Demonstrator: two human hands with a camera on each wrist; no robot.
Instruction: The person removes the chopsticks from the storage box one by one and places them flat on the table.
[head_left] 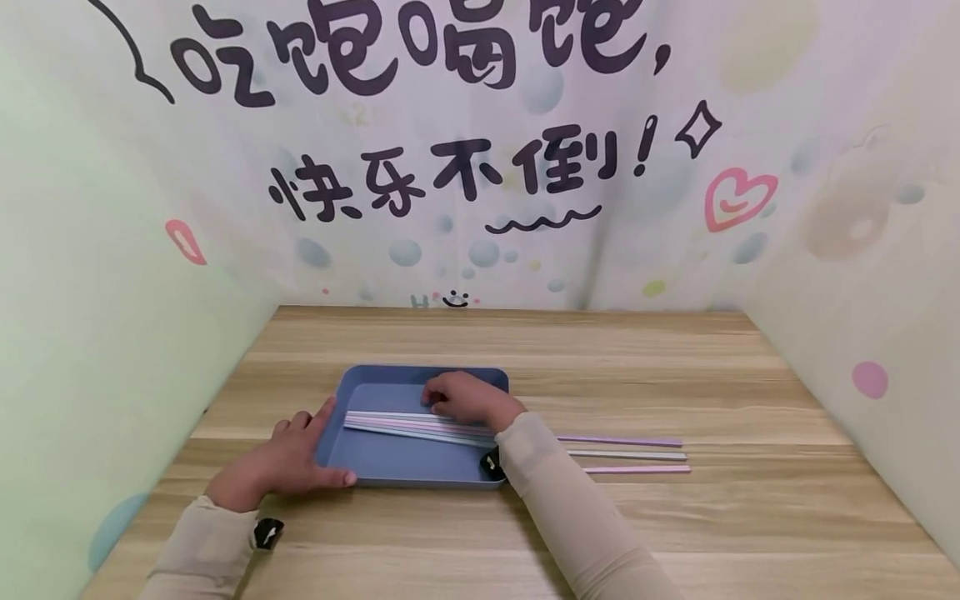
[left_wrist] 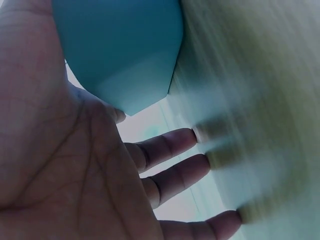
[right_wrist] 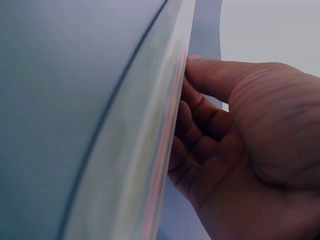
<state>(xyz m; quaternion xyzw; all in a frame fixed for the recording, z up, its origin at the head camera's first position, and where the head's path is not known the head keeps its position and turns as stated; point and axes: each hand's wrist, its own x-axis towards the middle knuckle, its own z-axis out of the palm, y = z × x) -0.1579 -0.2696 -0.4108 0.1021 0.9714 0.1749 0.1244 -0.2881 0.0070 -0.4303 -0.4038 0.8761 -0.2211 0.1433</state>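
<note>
A shallow blue tray lies on the wooden table, and several slim pastel sticks like chopsticks lie lengthwise inside it. At its left end, my left hand is spread, thumb by the near corner and index finger along the side. The left wrist view shows the other fingers extended past the tray. My right hand reaches over the tray with bent fingers. In the right wrist view, its thumb and fingers come right up to the edge of the sticks; I cannot tell whether they pinch one.
To the right of the tray, three more sticks, pinkish and pale, lie spaced apart on the table, partly behind my right sleeve. A printed cloth wall stands behind the table, with pale walls at both sides.
</note>
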